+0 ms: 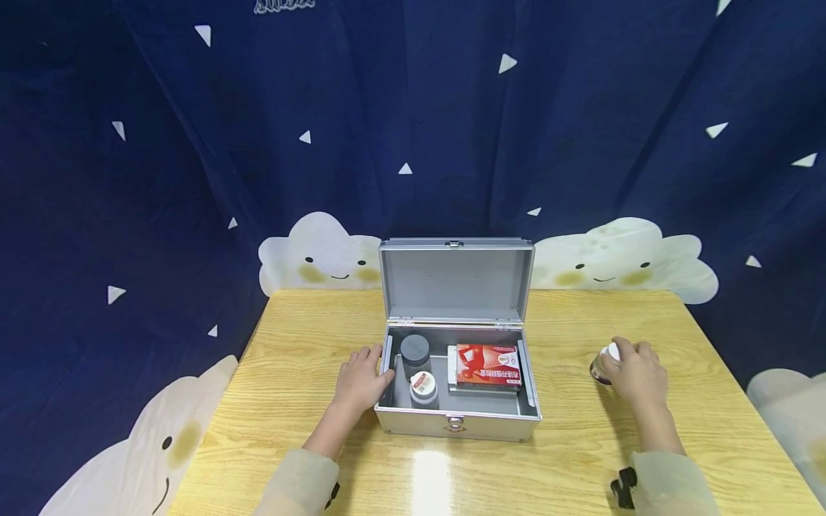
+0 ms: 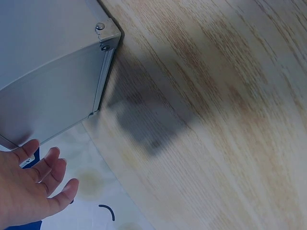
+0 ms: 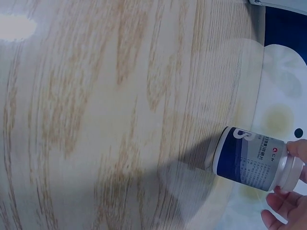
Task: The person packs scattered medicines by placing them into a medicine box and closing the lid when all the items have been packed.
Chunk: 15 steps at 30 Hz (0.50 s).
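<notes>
My right hand [image 1: 639,373] grips a pill bottle [image 3: 249,158] by its white cap. The bottle has a blue and grey label with print and is held close over the right side of the table, its base toward the wood. My left hand [image 1: 361,380] rests at the left rim of an open silver metal case [image 1: 458,425], with the thumb over the edge. In the left wrist view its fingers [image 2: 56,172] are loosely spread beside the case's outer wall. Inside the case are a dark-lidded bottle [image 1: 415,349], a white-lidded bottle [image 1: 424,387] and a red medicine box [image 1: 487,364].
The case's lid [image 1: 458,283] stands upright at the back. Other pale boxes [image 1: 452,369] lie under the red one. A wooden table [image 1: 310,322] holds everything, and a dark blue curtain [image 1: 413,107] with white triangles and clouds hangs behind it.
</notes>
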### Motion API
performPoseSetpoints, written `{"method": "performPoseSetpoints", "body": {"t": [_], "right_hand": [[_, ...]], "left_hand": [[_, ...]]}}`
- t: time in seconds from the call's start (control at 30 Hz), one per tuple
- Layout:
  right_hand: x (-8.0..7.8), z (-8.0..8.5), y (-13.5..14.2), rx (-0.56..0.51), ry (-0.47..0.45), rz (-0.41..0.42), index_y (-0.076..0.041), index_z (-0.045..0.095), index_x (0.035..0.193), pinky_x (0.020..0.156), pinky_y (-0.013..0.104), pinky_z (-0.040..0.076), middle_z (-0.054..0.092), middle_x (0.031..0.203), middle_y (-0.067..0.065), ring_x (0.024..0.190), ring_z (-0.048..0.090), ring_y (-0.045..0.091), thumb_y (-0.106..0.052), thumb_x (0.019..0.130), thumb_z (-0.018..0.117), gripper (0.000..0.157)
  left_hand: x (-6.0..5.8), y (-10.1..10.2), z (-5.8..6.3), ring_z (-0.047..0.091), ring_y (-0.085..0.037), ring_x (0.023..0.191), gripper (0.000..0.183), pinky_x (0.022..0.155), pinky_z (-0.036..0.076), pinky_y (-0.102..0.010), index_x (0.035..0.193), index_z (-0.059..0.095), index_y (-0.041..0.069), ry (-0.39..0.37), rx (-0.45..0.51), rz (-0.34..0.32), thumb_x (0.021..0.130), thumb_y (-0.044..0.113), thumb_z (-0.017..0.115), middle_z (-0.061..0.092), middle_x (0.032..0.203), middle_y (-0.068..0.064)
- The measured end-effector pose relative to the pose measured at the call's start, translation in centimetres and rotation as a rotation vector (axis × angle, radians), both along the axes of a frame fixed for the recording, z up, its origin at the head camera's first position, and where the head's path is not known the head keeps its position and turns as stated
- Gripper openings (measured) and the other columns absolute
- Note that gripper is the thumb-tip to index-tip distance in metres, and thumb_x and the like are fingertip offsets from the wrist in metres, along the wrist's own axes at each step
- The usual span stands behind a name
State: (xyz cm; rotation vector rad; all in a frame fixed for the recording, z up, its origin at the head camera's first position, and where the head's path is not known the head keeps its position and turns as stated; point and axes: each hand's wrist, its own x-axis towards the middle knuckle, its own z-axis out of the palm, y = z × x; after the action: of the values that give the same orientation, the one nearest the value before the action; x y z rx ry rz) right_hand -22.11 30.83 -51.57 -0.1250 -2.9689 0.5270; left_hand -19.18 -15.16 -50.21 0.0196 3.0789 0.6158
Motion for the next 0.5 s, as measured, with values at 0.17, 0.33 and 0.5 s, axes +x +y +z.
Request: {"method": "performPoseSetpoints", "body": {"t": [0.17,0.33,0.5], "right_hand": [[-0.08,0.06,0.16,-0.009,-0.006,0.008,0.005,0.042,0.126,0.068,0.061,0.036,0.037,0.111,0.036,0.100,0.037,0.051,-0.030,0.091,0.049,0.050],[-0.04,0.07,0.23,-0.016,-0.016,0.016,0.006,0.041,0.126,0.069,0.060,0.036,0.036,0.111,0.035,0.099,0.038,0.051,-0.028,0.092,0.048,0.048],[0.15,0.16,0.24,-0.029,-0.007,0.010,0.006,0.042,0.125,0.071,0.060,0.036,0.037,0.108,0.035,0.097,0.040,0.050,-0.028,0.091,0.050,0.049]], "left_hand": [[0.00,0.02,0.02,0.046,-0.034,0.112,0.056,0.090,0.036,-0.052,0.129,0.048,0.007,0.003,-0.002,0.000,0.083,0.037,0.053,0.052,0.122,-0.017],[0.05,0.02,0.07,0.046,-0.034,0.113,0.056,0.091,0.035,-0.053,0.130,0.048,0.007,0.001,0.008,0.003,0.083,0.037,0.053,0.052,0.123,-0.017],[0.08,0.00,0.05,0.045,-0.035,0.114,0.058,0.092,0.035,-0.053,0.132,0.046,0.006,0.001,0.010,0.001,0.083,0.037,0.053,0.051,0.124,-0.017]]}}
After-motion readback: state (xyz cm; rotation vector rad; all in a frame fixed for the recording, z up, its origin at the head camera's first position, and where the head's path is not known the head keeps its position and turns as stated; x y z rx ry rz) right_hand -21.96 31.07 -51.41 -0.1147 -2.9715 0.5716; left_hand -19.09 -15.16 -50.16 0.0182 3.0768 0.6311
